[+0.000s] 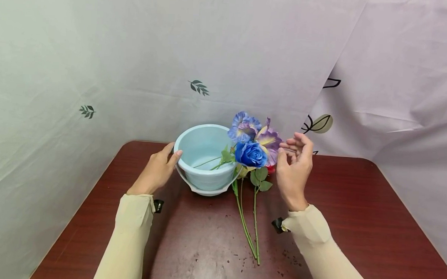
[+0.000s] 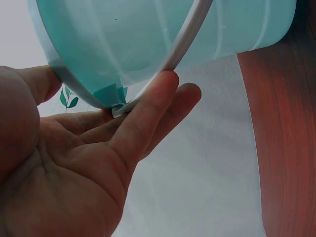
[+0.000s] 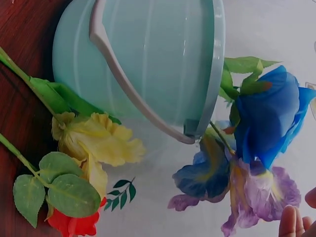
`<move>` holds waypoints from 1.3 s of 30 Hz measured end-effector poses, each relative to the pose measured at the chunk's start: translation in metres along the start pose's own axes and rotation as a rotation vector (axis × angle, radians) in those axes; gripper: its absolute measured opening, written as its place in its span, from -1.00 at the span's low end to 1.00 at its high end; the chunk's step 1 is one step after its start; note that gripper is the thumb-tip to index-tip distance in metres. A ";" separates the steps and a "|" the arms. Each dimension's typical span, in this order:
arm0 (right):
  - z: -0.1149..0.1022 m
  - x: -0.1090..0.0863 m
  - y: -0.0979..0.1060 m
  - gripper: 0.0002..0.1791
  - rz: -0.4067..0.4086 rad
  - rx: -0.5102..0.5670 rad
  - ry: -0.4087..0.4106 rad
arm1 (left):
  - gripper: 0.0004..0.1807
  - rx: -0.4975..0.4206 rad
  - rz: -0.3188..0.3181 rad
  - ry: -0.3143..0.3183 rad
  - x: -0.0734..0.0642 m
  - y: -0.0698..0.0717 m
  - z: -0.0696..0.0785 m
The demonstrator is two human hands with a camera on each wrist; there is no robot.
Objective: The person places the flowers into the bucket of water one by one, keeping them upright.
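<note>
A light blue bucket (image 1: 208, 179) with a pale handle stands upright on the table. My left hand (image 1: 156, 170) grips its left rim, thumb at the edge and fingers along the outside by the handle (image 2: 185, 42). Over the bucket's right rim lean a blue rose (image 1: 250, 154), a blue iris-like flower (image 1: 242, 127) and a purple one (image 1: 270, 145), their stems inside. My right hand (image 1: 296, 172) hovers beside the purple flower, fingers loosely bent, holding nothing visible. In the right wrist view its fingertips (image 3: 291, 222) lie near the purple petals; whether they touch is unclear.
On the table right of the bucket lie a yellow flower (image 3: 101, 143) and a red flower (image 3: 76, 222), their long green stems (image 1: 256, 228) pointing towards me. Dark specks dot the red-brown table (image 1: 193, 238). A white patterned cloth (image 1: 136, 69) hangs behind.
</note>
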State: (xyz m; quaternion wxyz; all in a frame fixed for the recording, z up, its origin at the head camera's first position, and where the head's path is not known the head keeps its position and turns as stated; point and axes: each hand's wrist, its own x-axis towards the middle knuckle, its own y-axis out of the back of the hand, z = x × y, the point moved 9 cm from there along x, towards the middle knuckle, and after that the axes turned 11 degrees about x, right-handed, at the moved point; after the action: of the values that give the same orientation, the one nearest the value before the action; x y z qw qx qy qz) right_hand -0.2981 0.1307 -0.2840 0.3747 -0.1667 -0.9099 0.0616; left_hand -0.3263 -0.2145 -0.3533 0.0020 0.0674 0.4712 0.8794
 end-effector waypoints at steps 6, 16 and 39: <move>0.002 0.003 0.005 -0.52 0.012 -0.017 0.001 | -0.32 0.001 0.003 0.002 0.000 0.000 0.000; 0.013 0.008 0.018 -0.55 0.054 -0.037 -0.052 | -0.31 -0.006 0.002 0.001 0.000 0.000 0.000; 0.076 -0.006 0.033 -0.61 -0.061 -0.338 -0.390 | -0.29 -0.013 -0.002 -0.005 0.001 -0.001 -0.002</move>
State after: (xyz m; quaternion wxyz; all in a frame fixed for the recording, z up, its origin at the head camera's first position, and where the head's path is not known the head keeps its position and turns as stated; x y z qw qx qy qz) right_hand -0.3387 0.1602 -0.3496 0.1607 -0.1844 -0.9670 -0.0718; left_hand -0.3274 -0.2151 -0.3550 0.0045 0.0691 0.4658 0.8822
